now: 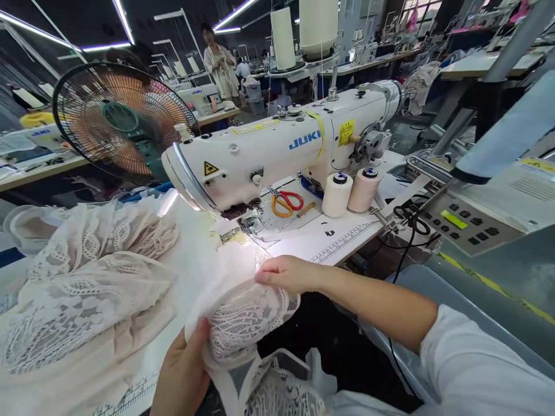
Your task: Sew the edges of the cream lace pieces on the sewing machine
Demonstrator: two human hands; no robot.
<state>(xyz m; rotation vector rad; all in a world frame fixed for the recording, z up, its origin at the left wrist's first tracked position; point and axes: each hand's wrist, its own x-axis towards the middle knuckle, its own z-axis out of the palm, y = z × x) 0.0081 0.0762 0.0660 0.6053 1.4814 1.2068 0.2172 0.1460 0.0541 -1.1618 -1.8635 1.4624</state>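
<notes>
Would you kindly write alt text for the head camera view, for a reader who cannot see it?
A person's left hand and right hand hold a white lace piece in front of a sewing machine. More lace fabric is heaped at the left, two thread spools stand beside the machine, and a fan is behind.

From head height, the camera faces forward and down, lace cup (245, 318) near.

Garment sewing workshop: industrial sewing machine (269, 144) in the middle, thread cones (284, 40) at twelve o'clock, lace pieces (73, 300) heaped at eight.
</notes>
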